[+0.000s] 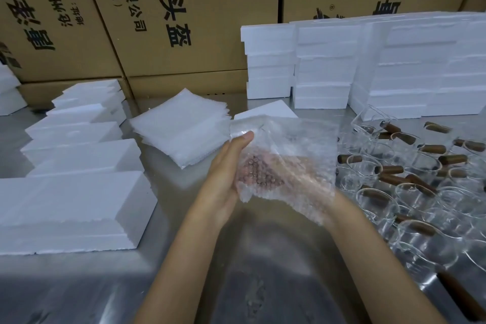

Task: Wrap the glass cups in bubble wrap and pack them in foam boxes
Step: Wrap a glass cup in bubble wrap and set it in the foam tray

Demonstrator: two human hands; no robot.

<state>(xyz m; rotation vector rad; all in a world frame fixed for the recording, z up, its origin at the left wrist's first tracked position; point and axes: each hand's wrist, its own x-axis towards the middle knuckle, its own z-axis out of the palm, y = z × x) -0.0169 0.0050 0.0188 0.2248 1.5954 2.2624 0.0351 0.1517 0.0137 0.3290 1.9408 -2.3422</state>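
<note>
A sheet of bubble wrap [294, 150] is bundled around something brown and glassy, a cup with a wooden handle as far as I can tell, held above the steel table. My left hand [226, 173] cups the bundle from the left, thumb pressed on its top edge. My right hand [305, 171] is under the wrap and shows only blurred through it. Several bare glass cups with brown handles [410, 176] lie on the right. A stack of bubble wrap sheets [181, 126] sits behind my left hand.
Closed white foam boxes [71, 208] line the left side of the steel table [263, 258]. More foam boxes [368, 66] are stacked at the back right. One foam piece [265, 112] lies just behind the bundle. Cardboard cartons [171, 13] wall off the back.
</note>
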